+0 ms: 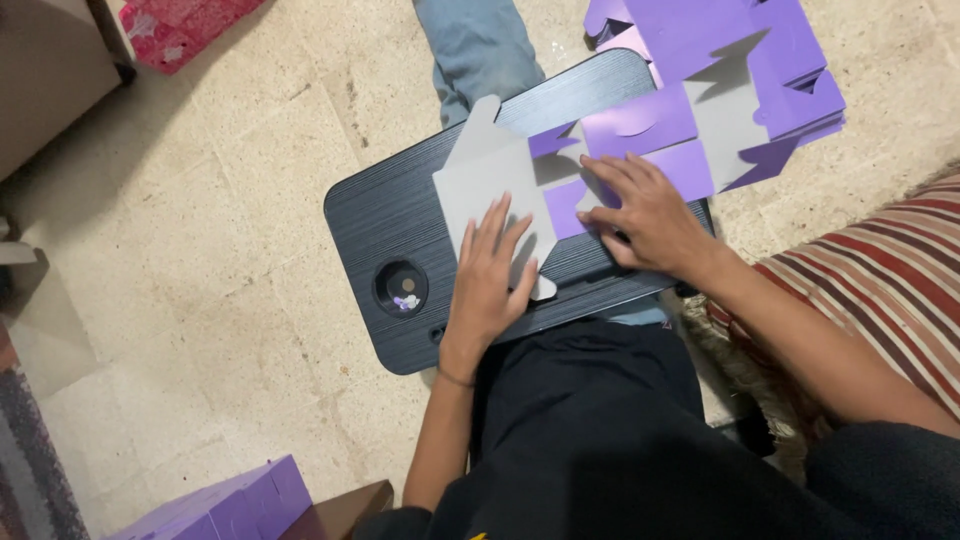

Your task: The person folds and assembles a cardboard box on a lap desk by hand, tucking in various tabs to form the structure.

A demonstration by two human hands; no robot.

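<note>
Watching feed here. Left hand (487, 283) flat, fingers spread, pinning grey side of die-cut cardboard blank (500, 185) so it can't slide, I guess. Right hand (650, 215) just beside it, open palm pressing purple flap (650, 125) down along crease. Blank lies under both hands on dark lap tray (385, 215). Beyond right hand, stack of purple blanks (770, 60) on floor.

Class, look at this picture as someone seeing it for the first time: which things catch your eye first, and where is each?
First, two bare hands pressing a flat purple-and-grey cardboard cutout onto a dark lap tray at centre: the left hand on its grey flap, the right hand on the purple part. A stack of purple cutouts lies on the floor at upper right, and a folded purple box sits at bottom left.
</note>
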